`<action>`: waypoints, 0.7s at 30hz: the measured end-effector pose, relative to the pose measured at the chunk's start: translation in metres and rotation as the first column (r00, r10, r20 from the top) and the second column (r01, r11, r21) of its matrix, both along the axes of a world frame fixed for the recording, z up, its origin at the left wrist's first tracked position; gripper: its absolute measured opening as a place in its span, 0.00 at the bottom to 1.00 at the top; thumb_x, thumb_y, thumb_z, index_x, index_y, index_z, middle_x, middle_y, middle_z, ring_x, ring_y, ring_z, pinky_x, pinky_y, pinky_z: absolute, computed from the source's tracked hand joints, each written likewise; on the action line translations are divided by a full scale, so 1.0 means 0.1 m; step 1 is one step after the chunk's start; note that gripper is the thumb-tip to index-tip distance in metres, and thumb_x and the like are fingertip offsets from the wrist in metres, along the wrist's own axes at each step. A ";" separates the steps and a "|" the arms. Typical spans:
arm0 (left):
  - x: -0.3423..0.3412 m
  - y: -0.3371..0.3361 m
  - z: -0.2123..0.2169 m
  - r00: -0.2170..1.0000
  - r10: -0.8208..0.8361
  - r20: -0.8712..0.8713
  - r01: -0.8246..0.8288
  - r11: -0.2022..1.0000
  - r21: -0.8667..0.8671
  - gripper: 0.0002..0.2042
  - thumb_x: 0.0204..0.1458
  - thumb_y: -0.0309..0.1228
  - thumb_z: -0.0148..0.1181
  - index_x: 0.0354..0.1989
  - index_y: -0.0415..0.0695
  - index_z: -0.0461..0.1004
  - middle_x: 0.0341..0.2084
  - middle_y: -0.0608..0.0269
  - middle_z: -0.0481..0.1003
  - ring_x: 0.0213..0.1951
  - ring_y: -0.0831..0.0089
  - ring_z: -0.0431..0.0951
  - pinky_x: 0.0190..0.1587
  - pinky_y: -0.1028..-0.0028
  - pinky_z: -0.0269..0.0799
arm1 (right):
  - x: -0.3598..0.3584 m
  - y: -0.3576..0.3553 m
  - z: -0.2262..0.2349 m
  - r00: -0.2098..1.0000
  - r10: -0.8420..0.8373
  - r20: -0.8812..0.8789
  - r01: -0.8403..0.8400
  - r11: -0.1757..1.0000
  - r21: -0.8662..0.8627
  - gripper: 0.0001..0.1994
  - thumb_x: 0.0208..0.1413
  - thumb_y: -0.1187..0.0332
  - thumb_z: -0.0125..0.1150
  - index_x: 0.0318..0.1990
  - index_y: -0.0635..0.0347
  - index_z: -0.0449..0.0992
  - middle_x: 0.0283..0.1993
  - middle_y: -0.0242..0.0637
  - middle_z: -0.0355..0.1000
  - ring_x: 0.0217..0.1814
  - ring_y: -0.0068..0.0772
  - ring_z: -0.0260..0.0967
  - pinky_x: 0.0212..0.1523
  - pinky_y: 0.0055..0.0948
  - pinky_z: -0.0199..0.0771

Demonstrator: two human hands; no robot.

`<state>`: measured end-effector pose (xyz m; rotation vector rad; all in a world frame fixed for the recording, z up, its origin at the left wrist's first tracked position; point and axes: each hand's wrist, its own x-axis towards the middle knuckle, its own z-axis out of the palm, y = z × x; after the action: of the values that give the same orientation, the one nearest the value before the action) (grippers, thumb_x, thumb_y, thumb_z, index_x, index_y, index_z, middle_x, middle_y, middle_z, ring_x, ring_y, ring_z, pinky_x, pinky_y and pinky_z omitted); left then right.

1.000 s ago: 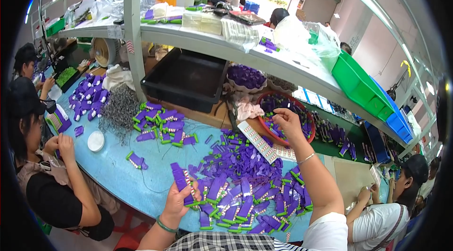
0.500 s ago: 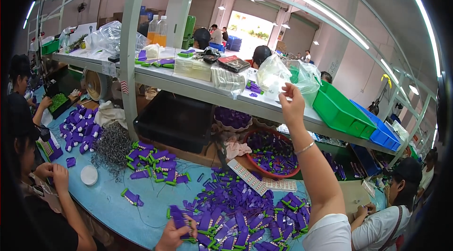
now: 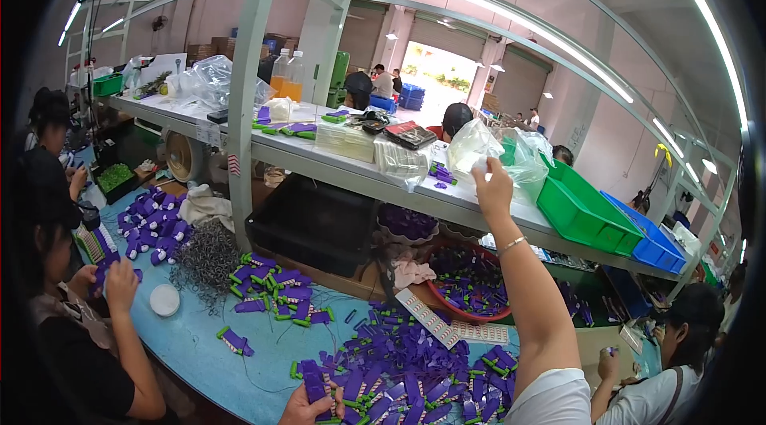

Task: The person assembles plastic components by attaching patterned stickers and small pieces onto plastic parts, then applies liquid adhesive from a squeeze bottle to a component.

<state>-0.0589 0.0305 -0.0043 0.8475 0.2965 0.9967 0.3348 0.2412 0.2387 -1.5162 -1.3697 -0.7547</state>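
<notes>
A blue-topped bench (image 3: 199,345) fills the lower frame, strewn at centre bottom with a heap of purple and green parts (image 3: 415,381). Above it a grey shelf (image 3: 351,170) crosses the middle. At right of centre, the person's raised right hand (image 3: 492,185) has its grip closed on a clear plastic bag (image 3: 479,146) on the shelf. The left hand (image 3: 307,407), at the bottom edge, clasps a purple part (image 3: 313,383).

1. Clear plastic bag (image 3: 479,150): crumpled, puffed, translucent, standing on the shelf (image 3: 319,155), its lower edge pinched from the front.
2. Purple part (image 3: 313,383): flat, rectangular, lying below the shelf at the near edge of the purple pile, under fingers.
</notes>
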 end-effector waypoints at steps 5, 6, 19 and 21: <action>0.06 -0.01 -0.09 0.999 0.032 0.001 -0.032 0.982 -0.188 0.09 0.53 0.22 0.53 0.42 0.41 0.65 0.32 0.57 0.71 0.29 0.67 0.74 0.34 0.66 0.72 | -0.73 -1.02 -0.33 0.516 0.606 -0.605 -0.732 0.679 0.055 0.19 0.59 0.68 0.50 0.56 0.66 0.62 0.32 0.44 0.73 0.28 0.29 0.71 0.31 0.26 0.73; 0.12 -0.01 0.00 0.999 0.032 -0.030 -0.038 0.977 -0.211 0.08 0.53 0.23 0.53 0.41 0.40 0.65 0.30 0.58 0.70 0.28 0.69 0.73 0.33 0.67 0.71 | -0.85 -1.28 -0.53 0.456 0.593 -0.664 -0.781 0.624 0.020 0.21 0.60 0.68 0.48 0.59 0.65 0.59 0.30 0.43 0.72 0.24 0.25 0.69 0.26 0.21 0.70; 0.81 -0.35 -0.05 0.920 -0.348 -0.177 0.314 0.929 -0.197 0.09 0.57 0.27 0.52 0.44 0.40 0.64 0.31 0.64 0.69 0.30 0.76 0.72 0.35 0.73 0.71 | -1.29 -3.45 -2.10 0.864 0.378 -0.334 -0.443 0.884 -0.146 0.19 0.34 0.77 0.73 0.37 0.58 0.74 0.32 0.36 0.68 0.30 0.30 0.65 0.30 0.24 0.66; 0.89 -0.40 -0.08 0.898 -0.390 -0.203 0.361 0.918 -0.165 0.09 0.58 0.28 0.52 0.44 0.40 0.64 0.32 0.64 0.69 0.30 0.76 0.72 0.36 0.74 0.71 | -1.21 -3.55 -2.16 0.874 0.366 -0.319 -0.433 0.885 -0.171 0.20 0.33 0.77 0.74 0.38 0.57 0.74 0.34 0.36 0.68 0.30 0.30 0.65 0.29 0.24 0.66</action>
<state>0.0297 -0.0097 -0.0123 0.8693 0.3730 0.5109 0.2140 -0.1137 0.0230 -1.3827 -1.5276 -0.1092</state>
